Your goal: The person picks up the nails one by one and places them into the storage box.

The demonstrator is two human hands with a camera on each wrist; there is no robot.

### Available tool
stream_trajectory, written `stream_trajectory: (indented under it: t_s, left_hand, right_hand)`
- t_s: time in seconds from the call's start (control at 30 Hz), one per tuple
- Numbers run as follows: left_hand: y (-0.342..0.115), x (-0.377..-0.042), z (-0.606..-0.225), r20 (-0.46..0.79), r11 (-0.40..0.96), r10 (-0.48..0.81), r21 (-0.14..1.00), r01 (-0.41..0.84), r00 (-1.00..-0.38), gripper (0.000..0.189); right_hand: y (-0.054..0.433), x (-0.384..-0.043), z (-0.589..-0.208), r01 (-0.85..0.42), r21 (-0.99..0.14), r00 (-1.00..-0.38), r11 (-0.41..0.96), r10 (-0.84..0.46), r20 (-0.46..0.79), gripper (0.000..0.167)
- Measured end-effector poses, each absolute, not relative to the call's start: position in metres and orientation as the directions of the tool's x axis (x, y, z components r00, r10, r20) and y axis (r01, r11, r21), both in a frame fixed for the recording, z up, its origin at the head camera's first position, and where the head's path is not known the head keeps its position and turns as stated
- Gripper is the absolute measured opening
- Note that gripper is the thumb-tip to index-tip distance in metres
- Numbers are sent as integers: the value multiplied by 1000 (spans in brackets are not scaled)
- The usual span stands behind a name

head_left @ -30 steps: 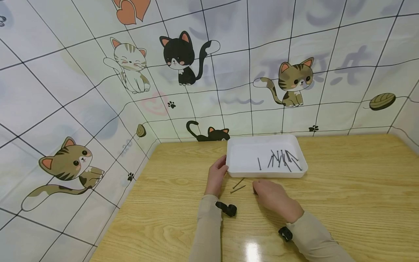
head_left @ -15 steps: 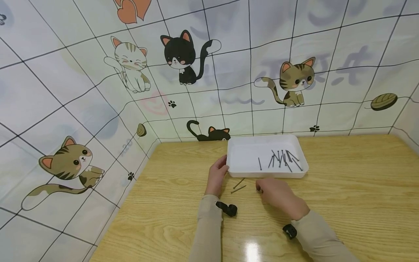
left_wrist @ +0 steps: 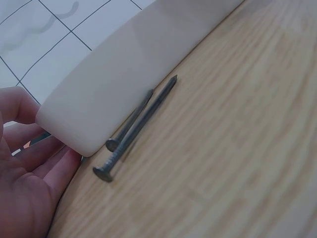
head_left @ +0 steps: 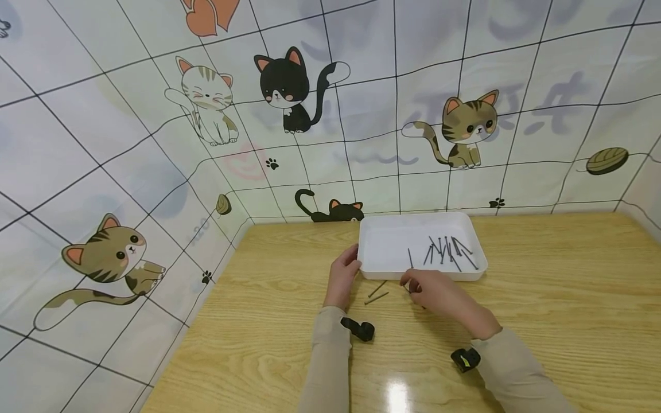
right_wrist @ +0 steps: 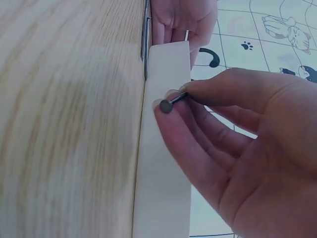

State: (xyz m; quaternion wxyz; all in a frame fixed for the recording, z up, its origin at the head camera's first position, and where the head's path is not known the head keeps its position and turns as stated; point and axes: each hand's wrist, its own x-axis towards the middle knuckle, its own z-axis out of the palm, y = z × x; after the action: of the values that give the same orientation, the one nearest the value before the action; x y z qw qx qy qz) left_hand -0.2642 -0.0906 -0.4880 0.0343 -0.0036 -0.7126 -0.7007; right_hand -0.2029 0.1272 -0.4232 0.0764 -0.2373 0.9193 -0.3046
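Observation:
A shallow white tray (head_left: 392, 244) stands near the back of the table, with several dark nails (head_left: 448, 252) lying mostly in its right half. My left hand (head_left: 342, 277) holds the tray's left end; in the left wrist view its thumb is at the rim and its fingers lie lower, around the corner. My right hand (head_left: 439, 295) is over the tray's front edge, pinching a nail (right_wrist: 176, 99) between thumb and fingers, its round head showing in the right wrist view. Two loose nails (left_wrist: 141, 121) lie on the wood along the tray's front wall, near my left hand.
The wooden table (head_left: 558, 298) reaches to a wall covering (head_left: 372, 126) printed with cats and black grid lines. Each wrist carries a black camera mount, such as the left mount (head_left: 358, 329).
My right hand first shifted slightly right, then moved up toward the tray's front edge, and a nail now shows between its fingers. My left hand has stayed at the tray.

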Motion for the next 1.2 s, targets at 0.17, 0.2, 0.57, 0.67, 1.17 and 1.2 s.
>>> stream_trajectory:
  t_s: [0.17, 0.2, 0.57, 0.67, 1.17, 1.2]
  left_hand:
    - [-92, -265, -489, 54, 12, -42, 998, 54, -998, 46]
    - [-93, -265, -489, 54, 12, -43, 999, 53, -998, 46]
    - [-94, -266, -488, 48, 5, -51, 999, 48, -998, 45]
    - [-93, -266, -487, 47, 4, -43, 999, 47, -998, 45]
    - [-91, -264, -489, 33, 5, -57, 999, 33, -998, 44]
    - [-91, -264, -489, 34, 5, -57, 999, 34, -998, 44]
  right_hand:
    - [125, -204, -422, -362, -641, -886, 677, -463, 12, 26]
    - [125, -204, -422, -355, -650, -888, 672, -459, 10, 26]
    - [120, -208, -425, -269, -781, -909, 563, -418, 12, 27]
    - [119, -211, -425, -240, -831, -913, 502, -408, 17, 28]
    - [126, -233, -414, -128, -963, -913, 237, -407, 21, 34]
    - [126, -236, -413, -125, -964, -915, 233, -402, 22, 35]
